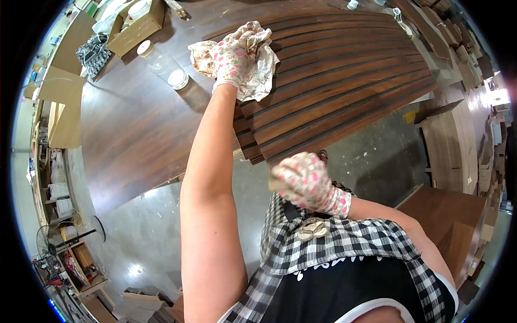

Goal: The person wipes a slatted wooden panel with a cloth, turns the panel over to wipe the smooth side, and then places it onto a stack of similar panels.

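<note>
Gloved left hand [232, 56] presses a cloth [257, 64] onto a slatted wood panel [344, 81].

Left fingers closed, gripping the patterned cloth at the panel's far left end, on the dark table [134, 129]. Right hand [304, 180], gloved, fingers curled shut and holding nothing visible, hangs near the panel's near edge. Clear jar [161, 64] lies just left of the cloth; cardboard box [134, 27] farther left.

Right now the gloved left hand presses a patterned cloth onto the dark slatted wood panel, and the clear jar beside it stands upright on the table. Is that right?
Not quite. In the head view the clear jar lies on its side on the table, not upright. The rest holds: the gloved left hand presses the patterned cloth onto the dark slatted wood panel.
</note>
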Demonstrator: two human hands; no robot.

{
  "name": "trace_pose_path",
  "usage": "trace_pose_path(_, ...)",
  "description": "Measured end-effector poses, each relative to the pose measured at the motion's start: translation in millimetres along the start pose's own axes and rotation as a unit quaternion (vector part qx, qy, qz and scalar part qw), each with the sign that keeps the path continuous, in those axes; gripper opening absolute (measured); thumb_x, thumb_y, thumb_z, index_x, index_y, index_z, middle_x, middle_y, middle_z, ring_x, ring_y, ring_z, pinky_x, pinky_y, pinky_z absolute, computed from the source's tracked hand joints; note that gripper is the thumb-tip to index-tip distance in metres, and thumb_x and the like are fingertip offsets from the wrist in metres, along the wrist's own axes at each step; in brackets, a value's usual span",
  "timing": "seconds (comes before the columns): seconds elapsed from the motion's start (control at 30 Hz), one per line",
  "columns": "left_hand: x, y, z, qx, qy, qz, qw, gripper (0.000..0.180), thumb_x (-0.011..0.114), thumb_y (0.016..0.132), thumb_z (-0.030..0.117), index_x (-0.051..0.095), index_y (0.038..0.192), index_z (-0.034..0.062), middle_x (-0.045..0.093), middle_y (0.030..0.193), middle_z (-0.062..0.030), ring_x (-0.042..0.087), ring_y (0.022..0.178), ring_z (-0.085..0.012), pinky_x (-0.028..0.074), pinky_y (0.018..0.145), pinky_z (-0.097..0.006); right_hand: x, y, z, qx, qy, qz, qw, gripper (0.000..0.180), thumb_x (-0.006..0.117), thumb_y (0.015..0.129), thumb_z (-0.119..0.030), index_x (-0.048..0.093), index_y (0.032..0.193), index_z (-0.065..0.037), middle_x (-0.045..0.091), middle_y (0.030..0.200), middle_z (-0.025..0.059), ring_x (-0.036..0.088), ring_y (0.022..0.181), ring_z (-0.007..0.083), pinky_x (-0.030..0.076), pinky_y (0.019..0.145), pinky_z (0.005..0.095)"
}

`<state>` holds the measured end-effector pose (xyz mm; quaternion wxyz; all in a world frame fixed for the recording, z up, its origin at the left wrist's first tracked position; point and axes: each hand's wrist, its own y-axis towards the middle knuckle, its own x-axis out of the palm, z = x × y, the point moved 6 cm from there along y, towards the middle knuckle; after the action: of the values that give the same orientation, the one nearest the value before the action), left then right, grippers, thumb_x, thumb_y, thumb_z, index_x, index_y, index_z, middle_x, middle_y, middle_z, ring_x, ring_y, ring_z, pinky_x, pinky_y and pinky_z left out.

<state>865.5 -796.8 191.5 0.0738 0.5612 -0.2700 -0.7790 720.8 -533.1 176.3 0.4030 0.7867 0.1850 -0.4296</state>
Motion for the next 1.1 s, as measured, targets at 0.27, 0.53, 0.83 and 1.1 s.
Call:
trace_pose_path(0.27, 5, 8, 15, -0.023, -0.057, -0.008, 0.998, 0.043, 0.065, 0.081, 0.024, 0.06, 0.124, 0.0251, 0.056, 0.131, -0.0009, 0.053, 0.117, -0.025, 0.042, 0.1, -0.038, -25, 2, 1, -0.002, 0.051, -0.011, 0.999, 0.054, 0.075, 0.068, -0.028, 0.06, 0.115, -0.007, 0.06, 0.106, 0.0098, 0.058, 0.095, 0.0282, 0.044, 0.082, 0.0429)
trace_pose_path(0.53, 3, 1, 0, -0.039, -0.039, -0.017, 0.998, 0.043, 0.061, 0.085, 0.024, 0.057, 0.128, 0.0228, 0.056, 0.132, -0.0035, 0.052, 0.12, -0.0265, 0.04, 0.102, -0.039, -89, -52, 95, 0.187, -0.09, 0.096, 0.973, 0.04, 0.071, 0.074, -0.023, 0.059, 0.109, -0.008, 0.059, 0.102, 0.0109, 0.058, 0.09, 0.0285, 0.049, 0.081, 0.0414)
trace_pose_path(0.83, 6, 9, 12, -0.019, -0.047, -0.024, 0.998, 0.036, 0.051, 0.093, 0.023, 0.057, 0.128, 0.0155, 0.055, 0.134, -0.0043, 0.055, 0.114, -0.0294, 0.043, 0.095, -0.039, -87, -39, 70, 0.12, -0.048, 0.067, 0.989, 0.036, 0.062, 0.084, -0.04, 0.061, 0.108, -0.014, 0.062, 0.095, 0.0068, 0.06, 0.092, 0.0229, 0.045, 0.089, 0.0403)
trace_pose_path(1.1, 15, 3, -11, -0.035, -0.026, 0.017, 0.999, 0.03, 0.062, 0.087, 0.024, 0.062, 0.106, 0.0008, 0.063, 0.073, -0.0177, 0.063, 0.067, -0.0307, 0.049, 0.064, -0.042, -198, -110, 170, 0.359, -0.21, 0.208, 0.885, 0.036, 0.073, 0.075, -0.03, 0.061, 0.1, -0.006, 0.06, 0.094, 0.0112, 0.06, 0.087, 0.0255, 0.052, 0.076, 0.0395)
